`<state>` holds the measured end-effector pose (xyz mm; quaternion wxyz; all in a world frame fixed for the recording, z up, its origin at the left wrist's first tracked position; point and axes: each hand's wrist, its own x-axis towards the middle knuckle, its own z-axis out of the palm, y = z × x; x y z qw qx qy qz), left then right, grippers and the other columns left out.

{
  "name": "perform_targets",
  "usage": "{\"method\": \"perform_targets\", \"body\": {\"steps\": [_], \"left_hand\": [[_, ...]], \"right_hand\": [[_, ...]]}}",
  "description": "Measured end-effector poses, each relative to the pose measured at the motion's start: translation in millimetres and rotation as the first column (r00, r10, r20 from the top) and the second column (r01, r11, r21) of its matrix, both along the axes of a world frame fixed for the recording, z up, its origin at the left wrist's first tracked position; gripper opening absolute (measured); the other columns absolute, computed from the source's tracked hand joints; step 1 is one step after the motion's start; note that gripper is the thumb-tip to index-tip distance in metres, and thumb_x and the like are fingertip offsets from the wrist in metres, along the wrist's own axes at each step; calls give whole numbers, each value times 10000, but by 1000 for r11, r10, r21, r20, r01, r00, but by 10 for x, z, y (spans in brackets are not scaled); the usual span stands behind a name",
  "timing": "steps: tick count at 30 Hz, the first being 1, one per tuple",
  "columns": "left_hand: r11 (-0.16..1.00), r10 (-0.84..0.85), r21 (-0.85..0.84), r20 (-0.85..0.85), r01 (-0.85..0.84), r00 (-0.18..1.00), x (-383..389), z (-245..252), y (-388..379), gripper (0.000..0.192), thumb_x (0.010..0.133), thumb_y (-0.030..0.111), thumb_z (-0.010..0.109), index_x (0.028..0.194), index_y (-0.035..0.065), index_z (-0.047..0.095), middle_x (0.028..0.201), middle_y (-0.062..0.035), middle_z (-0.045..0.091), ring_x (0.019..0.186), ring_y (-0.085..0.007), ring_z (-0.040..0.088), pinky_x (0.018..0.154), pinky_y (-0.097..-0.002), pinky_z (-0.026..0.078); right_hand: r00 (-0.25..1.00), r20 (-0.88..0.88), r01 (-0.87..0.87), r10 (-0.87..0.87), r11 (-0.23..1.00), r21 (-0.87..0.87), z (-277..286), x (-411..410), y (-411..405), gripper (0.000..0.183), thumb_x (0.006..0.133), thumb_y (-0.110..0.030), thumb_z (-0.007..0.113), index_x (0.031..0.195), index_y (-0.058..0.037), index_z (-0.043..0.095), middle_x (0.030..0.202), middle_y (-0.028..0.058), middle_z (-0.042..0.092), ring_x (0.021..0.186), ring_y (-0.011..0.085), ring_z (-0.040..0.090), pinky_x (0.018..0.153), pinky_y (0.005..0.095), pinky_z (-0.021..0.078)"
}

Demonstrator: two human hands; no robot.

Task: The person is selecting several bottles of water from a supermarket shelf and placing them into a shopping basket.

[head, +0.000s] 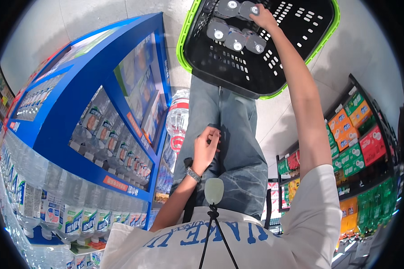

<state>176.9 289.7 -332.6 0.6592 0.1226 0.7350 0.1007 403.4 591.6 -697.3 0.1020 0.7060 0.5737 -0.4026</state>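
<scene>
My right hand (265, 18) reaches into a black plastic shopping basket (222, 75) with a bright green rim. Its fingers are closed around the top of a clear plastic bottle (246, 12). Several similar bottles stand close together there, such as one near the basket's left side (216, 31) and another by the perforated base (256, 43). Their pale caps face up. Over my thighs rests my left hand (206, 146), its fingers loosely curled and nothing visible in it. A metal-banded wristwatch (192, 174) circles that wrist.
On the left, a blue display stand (84, 77) holds rows of water bottles (97, 218). Large bottles with red bands (178, 116) stand between it and my legs. To the right, a dark shelf carries drink cartons (350, 159) and green bottles (373, 205). A pale pendant (214, 190) hangs before me.
</scene>
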Motion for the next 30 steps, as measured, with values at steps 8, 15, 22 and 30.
{"method": "perform_targets", "body": {"steps": [8,15,22,30], "left_hand": [[995,-68,-72,34,70,997,82,-70,56,191,1015,190,557,1063,16,619,921,-62,673,790,-116,656,524,-256,551],[758,-266,551,-228,350,937,255,-661,1281,65,939,74,610,957,15,629,817,-87,636,638,-141,606,565,-276,499],[-57,-564,427,-760,903,323,648,-2261,3225,345,803,133,712,1118,83,580,1075,-136,599,1027,-337,609,836,-462,524],[-164,-731,184,-682,969,5,550,-3379,3495,548,731,58,756,1222,54,513,1222,-192,582,1125,-403,596,938,-484,512]], "right_hand": [[982,118,-167,145,966,198,-138,-12,41,502,797,-100,693,1273,-66,540,1209,241,583,1083,401,622,911,460,533],[987,70,-153,147,984,89,76,-96,-84,488,846,-218,728,1241,-42,501,1085,234,665,1025,408,655,875,488,543],[993,72,-101,93,988,117,74,280,-183,411,871,-212,689,1185,-23,503,1115,222,653,1022,398,657,866,475,549],[998,1,55,-57,972,228,101,128,-239,497,848,-214,713,1282,-103,497,1447,224,439,1228,391,545,970,461,517]]}}
